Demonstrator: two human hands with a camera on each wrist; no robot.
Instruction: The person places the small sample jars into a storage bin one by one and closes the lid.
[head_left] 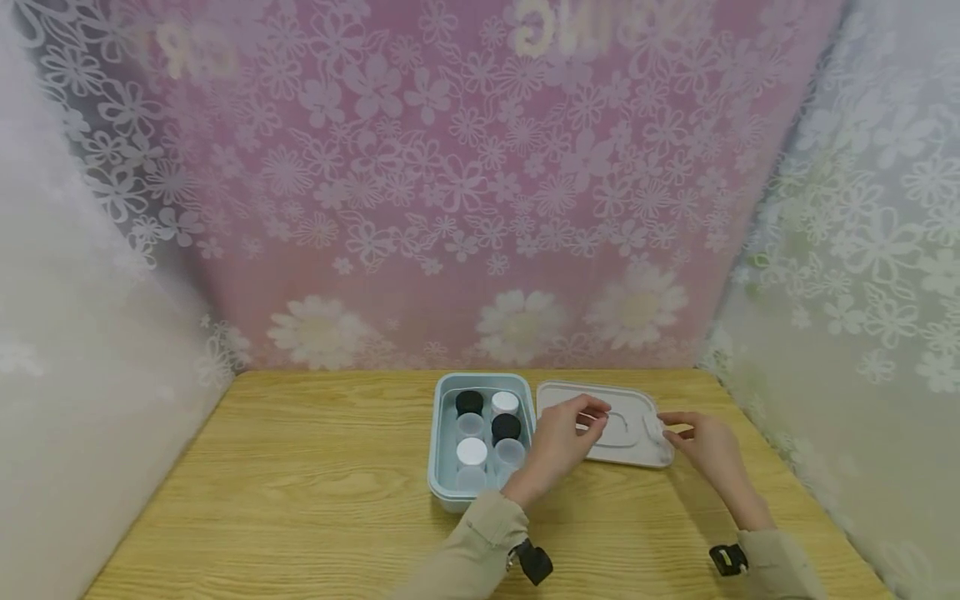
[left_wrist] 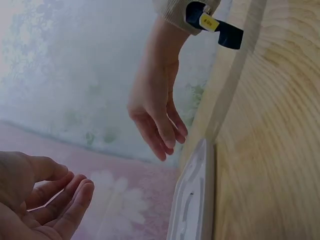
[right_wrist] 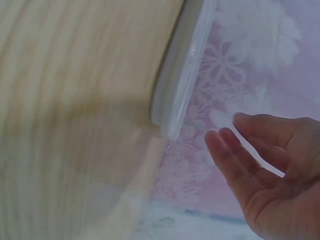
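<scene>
A white rectangular lid (head_left: 633,454) lies flat on the table, right of a light-blue plastic box (head_left: 436,442). Over the lid's middle hovers my left hand (head_left: 558,437), fingers loosely bent and nothing between them. My right hand (head_left: 708,450) is beside the lid's right end, fingertips near that edge. The right wrist view shows a gap between this hand (right_wrist: 272,170) and the lid (right_wrist: 175,90). Several small jars stand inside the box, including a black-capped one (head_left: 469,403), a white-capped one (head_left: 472,452) and a translucent one (head_left: 510,452). My left forearm partly hides the box's near right corner.
The wooden table (head_left: 300,475) carries the box and lid. A pink flowered curtain (head_left: 465,208) hangs behind its far edge. Pale flowered sheets stand along the left side (head_left: 97,375) and the right side (head_left: 862,375).
</scene>
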